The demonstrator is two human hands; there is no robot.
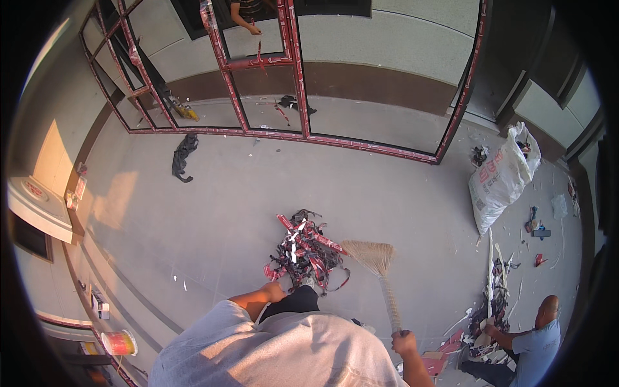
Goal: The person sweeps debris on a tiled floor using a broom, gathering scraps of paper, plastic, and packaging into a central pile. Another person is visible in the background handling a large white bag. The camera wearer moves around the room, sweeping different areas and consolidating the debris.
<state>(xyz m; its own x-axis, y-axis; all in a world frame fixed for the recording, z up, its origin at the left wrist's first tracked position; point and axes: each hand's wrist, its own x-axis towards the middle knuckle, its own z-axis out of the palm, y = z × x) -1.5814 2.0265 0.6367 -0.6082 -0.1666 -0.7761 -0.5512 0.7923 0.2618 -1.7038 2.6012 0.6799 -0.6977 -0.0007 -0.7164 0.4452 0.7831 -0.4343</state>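
My right hand (405, 343) is closed round the handle of a straw broom (372, 258). The broom's pale bristles fan out on the floor, their left corner by a pile of red and black plastic strips (304, 253). Some white scraps are mixed into that pile, which lies just in front of my foot. My left hand (275, 292) is low beside my dark-clothed knee, at the near left edge of the pile. Its fingers are too hard to make out to tell whether it holds anything.
A large red-taped window frame (271, 134) stands across the far side; a person's hand (255, 29) shows behind it. Black crumpled material (185, 157) lies before it. At right are a white woven sack (505, 174), scattered scraps and a crouching person (538, 342) handling strips.
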